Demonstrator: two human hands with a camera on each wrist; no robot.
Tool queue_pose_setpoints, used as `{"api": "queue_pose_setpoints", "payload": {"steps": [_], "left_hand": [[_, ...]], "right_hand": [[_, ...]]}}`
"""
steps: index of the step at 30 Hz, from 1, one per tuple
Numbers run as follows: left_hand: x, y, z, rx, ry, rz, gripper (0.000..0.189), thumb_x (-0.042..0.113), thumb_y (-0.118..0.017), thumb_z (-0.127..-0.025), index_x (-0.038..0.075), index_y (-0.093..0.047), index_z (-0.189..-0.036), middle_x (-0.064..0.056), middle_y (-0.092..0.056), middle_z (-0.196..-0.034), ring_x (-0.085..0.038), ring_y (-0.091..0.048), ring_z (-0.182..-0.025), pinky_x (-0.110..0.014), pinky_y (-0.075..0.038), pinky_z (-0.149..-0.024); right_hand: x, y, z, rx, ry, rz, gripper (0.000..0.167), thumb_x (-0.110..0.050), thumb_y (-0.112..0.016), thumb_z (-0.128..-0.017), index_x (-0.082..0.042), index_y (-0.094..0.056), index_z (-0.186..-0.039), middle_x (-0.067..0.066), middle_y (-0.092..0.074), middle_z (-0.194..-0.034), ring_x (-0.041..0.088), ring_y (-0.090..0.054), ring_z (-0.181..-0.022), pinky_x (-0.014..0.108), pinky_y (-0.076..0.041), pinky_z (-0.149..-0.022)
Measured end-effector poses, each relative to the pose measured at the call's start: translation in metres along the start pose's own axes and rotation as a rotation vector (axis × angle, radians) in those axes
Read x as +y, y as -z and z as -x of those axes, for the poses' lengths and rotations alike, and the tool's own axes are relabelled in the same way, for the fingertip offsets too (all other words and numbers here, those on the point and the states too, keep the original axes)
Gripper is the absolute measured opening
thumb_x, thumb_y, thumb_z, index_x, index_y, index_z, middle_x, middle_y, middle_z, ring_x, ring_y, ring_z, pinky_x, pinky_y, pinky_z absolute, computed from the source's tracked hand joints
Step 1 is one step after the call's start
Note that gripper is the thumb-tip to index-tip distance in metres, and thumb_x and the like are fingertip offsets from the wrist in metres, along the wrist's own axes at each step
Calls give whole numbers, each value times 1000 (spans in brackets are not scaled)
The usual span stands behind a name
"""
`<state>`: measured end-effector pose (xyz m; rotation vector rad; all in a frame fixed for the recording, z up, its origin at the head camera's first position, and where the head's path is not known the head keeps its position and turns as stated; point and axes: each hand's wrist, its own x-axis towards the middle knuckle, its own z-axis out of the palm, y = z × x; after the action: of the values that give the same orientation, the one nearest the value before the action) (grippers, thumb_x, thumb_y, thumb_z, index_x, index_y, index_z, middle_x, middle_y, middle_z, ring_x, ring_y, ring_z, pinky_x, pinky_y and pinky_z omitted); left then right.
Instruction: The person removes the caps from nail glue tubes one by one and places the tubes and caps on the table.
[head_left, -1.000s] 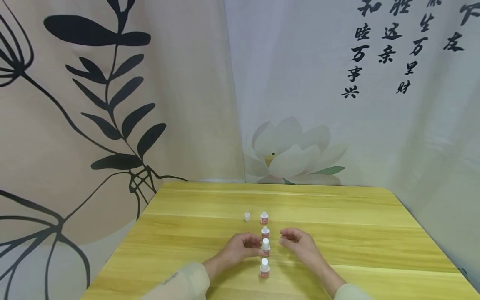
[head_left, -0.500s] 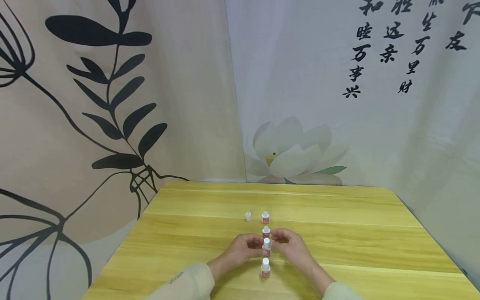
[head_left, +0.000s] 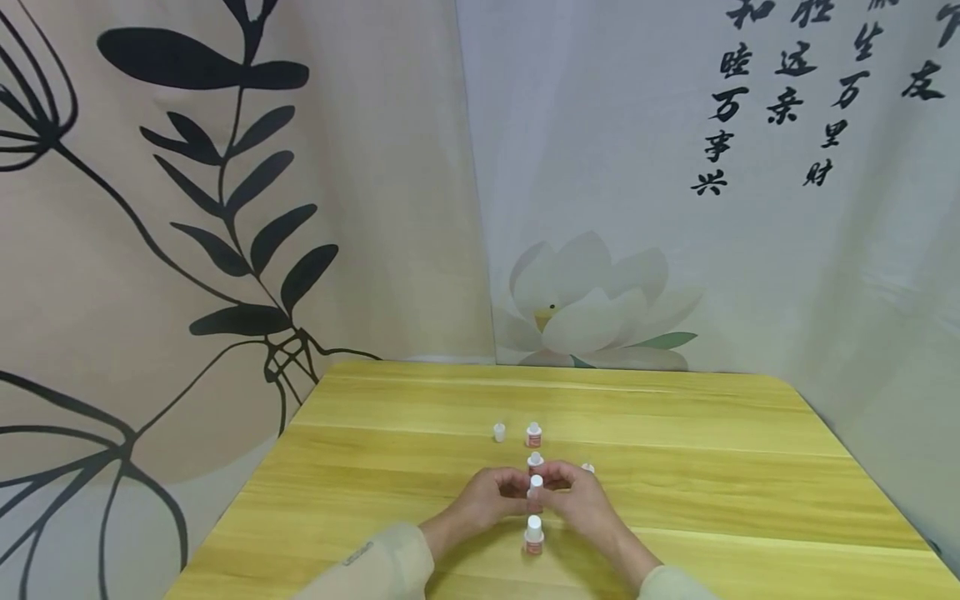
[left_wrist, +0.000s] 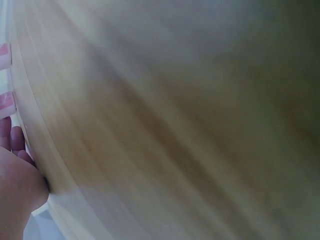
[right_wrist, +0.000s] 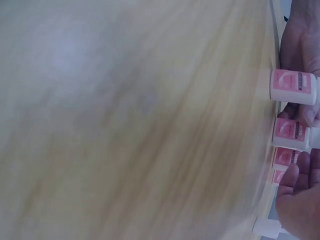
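On the yellow wooden table [head_left: 675, 467], the left hand [head_left: 491, 498] and the right hand [head_left: 577, 498] both curl their fingers round a small white-capped bottle with a pink label [head_left: 536, 490], apparently pinching it; it stands third in the row.

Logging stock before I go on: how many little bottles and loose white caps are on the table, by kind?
Red-labelled bottles: 4, in a row: far, second, third held between left hand and right hand, nearest.
Loose white caps: 2, left and right.
Total: 6.
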<state>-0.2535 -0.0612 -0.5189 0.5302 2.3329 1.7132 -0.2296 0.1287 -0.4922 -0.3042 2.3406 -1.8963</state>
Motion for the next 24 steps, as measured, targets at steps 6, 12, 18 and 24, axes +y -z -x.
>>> {"api": "queue_pose_setpoints", "payload": {"steps": [6, 12, 18, 24], "left_hand": [[1, -1, -1, -2, 4, -39, 18, 15, -81, -83, 12, -74, -99, 4, -70, -93, -12, -63, -89, -27, -52, -82], [0, -2, -1, -1, 5, -65, 18, 18, -81, -84, 14, -75, -100, 6, -71, -98, -11, -64, -92, -28, -52, -84], [3, -2, 0, -3, 3, -82, 17, 20, -80, -84, 15, -76, -99, 7, -72, -96, -10, -65, -91, -28, -52, -85], [2, -3, -1, -6, 13, -78, 13, 20, -79, -85, 15, -77, -98, 7, -72, -93, -10, -64, -91, -30, -52, -85]], "right_hand": [[0, -1, 0, 21, -4, 36, 29, -16, -78, -84, -3, -69, -108, 4, -68, -103, 21, -59, -98, 36, -49, -84], [1, -2, 0, 27, 1, 42, 27, -17, -78, -84, -4, -70, -106, 3, -69, -103, 21, -59, -98, 37, -48, -85], [1, -2, 1, 28, 22, 63, 27, -16, -77, -85, -4, -70, -107, 3, -69, -102, 21, -59, -98, 38, -48, -85], [2, 0, 2, 12, 30, 78, 29, -20, -76, -87, -5, -70, -111, 2, -68, -104, 21, -58, -100, 39, -48, -85]]}}
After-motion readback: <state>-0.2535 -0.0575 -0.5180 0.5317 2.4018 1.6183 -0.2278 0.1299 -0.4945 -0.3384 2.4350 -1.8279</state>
